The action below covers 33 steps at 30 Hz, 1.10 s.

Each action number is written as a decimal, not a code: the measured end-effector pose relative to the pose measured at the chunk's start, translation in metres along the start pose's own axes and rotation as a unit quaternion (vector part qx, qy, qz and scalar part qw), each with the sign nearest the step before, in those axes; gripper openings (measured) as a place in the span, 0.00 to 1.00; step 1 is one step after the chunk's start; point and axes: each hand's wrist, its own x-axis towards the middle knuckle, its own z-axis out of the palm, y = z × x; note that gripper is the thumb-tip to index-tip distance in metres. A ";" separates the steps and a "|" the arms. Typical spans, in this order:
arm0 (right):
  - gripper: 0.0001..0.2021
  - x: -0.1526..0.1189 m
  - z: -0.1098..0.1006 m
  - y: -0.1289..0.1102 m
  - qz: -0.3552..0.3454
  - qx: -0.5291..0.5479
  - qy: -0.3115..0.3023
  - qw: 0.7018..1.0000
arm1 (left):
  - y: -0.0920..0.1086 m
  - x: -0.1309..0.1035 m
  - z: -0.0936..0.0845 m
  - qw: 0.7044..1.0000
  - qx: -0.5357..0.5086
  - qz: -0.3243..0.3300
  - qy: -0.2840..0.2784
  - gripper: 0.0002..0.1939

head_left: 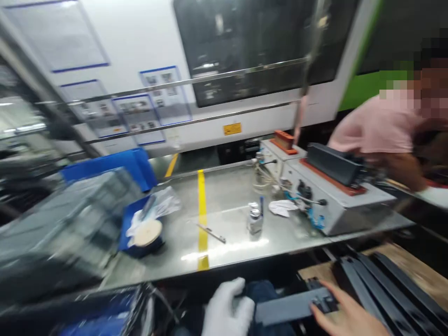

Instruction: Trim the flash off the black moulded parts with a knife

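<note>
Steel table [231,205] before white machine wall [140,37]

The left hand [227,310] wears 1 white knit glove that covers it wholly, fingers and palm alike; the fabric looks soft and slightly fuzzy, its detail lost to motion blur. The right hand [345,315] is bare, with no glove, ring or watch in view. No sleeve shows at either wrist. Between the 2 hands, dark blue trousers [261,291] show at the lap.
</note>
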 end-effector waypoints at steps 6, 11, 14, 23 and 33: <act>0.34 -0.039 0.106 -0.102 -0.308 -0.041 -0.327 0.892 | -0.025 -0.003 0.023 0.974 0.121 -0.192 -0.001 0.26; 0.16 0.018 0.162 -0.179 -0.338 -0.153 -0.309 0.876 | -0.046 -0.066 -0.030 0.952 -0.212 -0.147 0.164 0.24; 0.11 0.046 0.200 -0.213 -0.339 -0.227 -0.258 0.876 | -0.033 -0.091 -0.049 0.923 -0.289 -0.153 0.202 0.27; 0.05 0.054 0.198 -0.195 -0.234 -0.196 -0.299 0.904 | -0.025 -0.099 -0.057 0.906 -0.357 -0.101 0.205 0.23; 0.40 0.027 0.097 -0.096 -0.089 0.089 -0.400 0.908 | -0.031 -0.059 -0.055 0.730 -0.634 -0.134 0.217 0.06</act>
